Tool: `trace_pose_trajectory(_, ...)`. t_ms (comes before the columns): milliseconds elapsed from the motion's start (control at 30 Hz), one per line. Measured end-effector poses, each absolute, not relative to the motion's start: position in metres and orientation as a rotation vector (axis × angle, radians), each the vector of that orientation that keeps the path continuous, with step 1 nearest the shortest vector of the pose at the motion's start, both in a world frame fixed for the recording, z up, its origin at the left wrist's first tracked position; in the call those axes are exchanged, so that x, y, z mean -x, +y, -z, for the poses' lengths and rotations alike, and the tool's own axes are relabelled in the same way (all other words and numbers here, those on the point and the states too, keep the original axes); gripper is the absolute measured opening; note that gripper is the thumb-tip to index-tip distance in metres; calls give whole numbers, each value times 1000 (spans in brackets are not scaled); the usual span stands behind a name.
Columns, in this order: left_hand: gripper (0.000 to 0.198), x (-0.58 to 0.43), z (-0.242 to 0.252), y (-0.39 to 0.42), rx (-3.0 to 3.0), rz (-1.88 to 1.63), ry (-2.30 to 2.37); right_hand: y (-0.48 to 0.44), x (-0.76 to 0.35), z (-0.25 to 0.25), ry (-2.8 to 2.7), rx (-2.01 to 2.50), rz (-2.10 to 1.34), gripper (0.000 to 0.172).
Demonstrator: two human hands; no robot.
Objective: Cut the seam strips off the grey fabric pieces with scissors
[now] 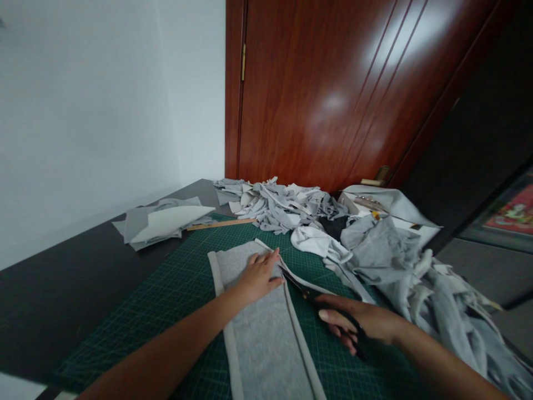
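A long piece of light grey fabric (266, 339) with rolled pale edges lies on a green cutting mat (175, 300). My left hand (260, 276) rests flat on the fabric near its far end, fingers spread. In my right hand (353, 319) is a pair of black scissors (308, 294), whose blades point up and left to the fabric's right edge. A narrow fabric strip (310, 284) runs along the blades, partly apart from the main piece. Whether the blades are parted is hard to see.
Behind the mat lies a heap of grey and white scraps (287, 203). Flat fabric pieces (166, 222) sit at the left by a wooden ruler (222, 224). On the right are a white box (370, 205) and piled grey cloth (441, 305). A wooden door (316, 94) stands behind.
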State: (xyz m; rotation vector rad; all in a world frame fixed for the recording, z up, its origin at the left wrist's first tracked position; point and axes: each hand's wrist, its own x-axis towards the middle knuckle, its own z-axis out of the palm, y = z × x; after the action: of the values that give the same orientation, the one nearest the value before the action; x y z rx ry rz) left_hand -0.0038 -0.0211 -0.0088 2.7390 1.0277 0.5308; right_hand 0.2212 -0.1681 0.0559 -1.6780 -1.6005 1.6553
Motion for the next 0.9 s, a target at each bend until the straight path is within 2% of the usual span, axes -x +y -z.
trace_pose_trajectory(300,82,4,8,-21,-2691,-543,1064,-155,-213,-56,-1544,1657,-1685,73)
trace_pose_trajectory(533,86,2,7,-22,-2678,-537,1105,-159,-214,-40,-1367,1644,-1672,62)
trace_pose_trajectory(900,81,5,21,-29,-2510,-697,1157,-168,-219,-44,-1346,1614,-1668,75)
